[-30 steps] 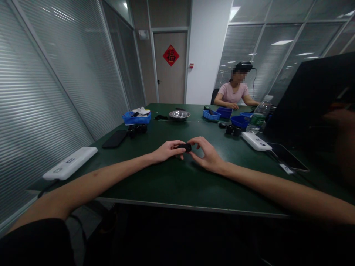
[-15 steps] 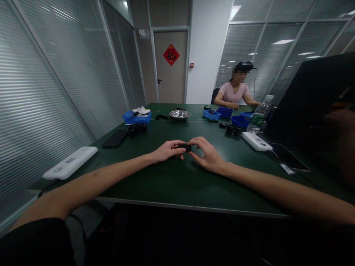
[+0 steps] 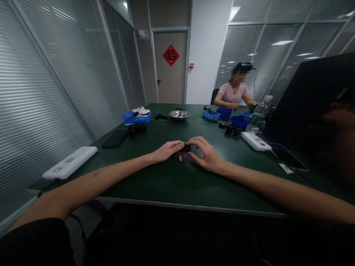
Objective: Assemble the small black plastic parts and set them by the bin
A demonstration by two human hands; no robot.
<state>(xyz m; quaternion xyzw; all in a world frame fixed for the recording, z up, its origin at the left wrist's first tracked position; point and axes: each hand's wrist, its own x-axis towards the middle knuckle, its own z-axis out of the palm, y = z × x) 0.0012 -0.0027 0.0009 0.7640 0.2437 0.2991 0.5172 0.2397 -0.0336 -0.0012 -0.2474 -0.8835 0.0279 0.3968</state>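
Head view — left hand (image 3: pixel 166 150) and right hand (image 3: pixel 205 153) pinch one small black part (image 3: pixel 186 147).

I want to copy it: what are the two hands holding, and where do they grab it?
A small black part, pinched at its ends: left hand fingertips on the left end, right hand fingertips on the right.

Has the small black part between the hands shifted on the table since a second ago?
No. The small black part sits just as far from the white device as before; only the left hand now covers more of it.
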